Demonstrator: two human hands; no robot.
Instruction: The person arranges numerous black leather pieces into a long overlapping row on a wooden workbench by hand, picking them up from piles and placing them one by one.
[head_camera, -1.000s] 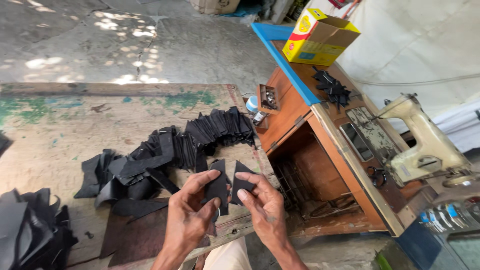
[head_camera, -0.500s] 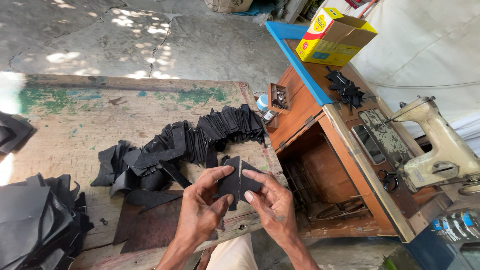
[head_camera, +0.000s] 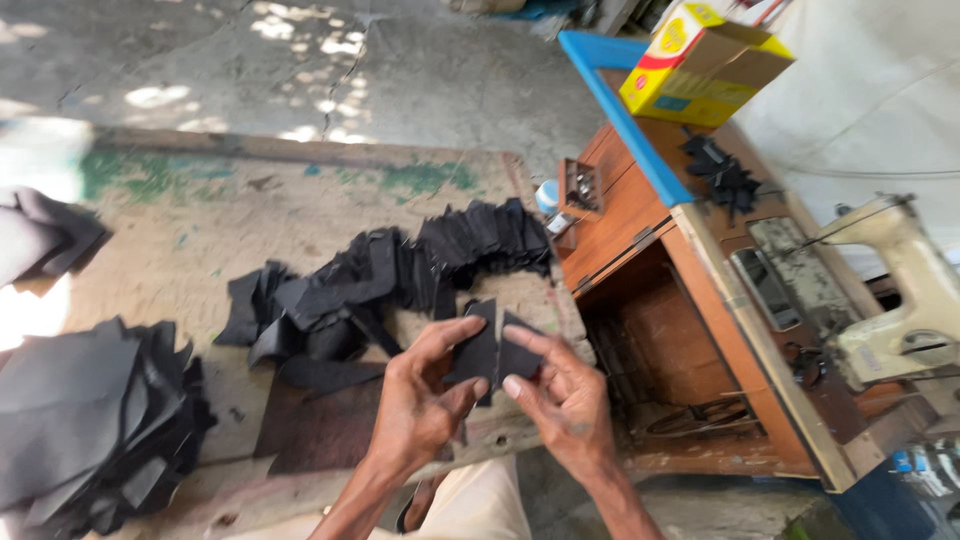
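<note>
Above worn wooden board (head_camera: 300, 200), left hand (head_camera: 420, 400) and right hand (head_camera: 565, 400) pinched black leather pieces (head_camera: 490, 350); yellow cardboard box (head_camera: 700, 65) stood upper right on blue-edged table (head_camera: 620, 110).

A worn wooden desk (head_camera: 200, 240) carries a row of black cut pieces (head_camera: 390, 280) near its right edge and a black stack (head_camera: 90, 420) at its left edge.
</note>
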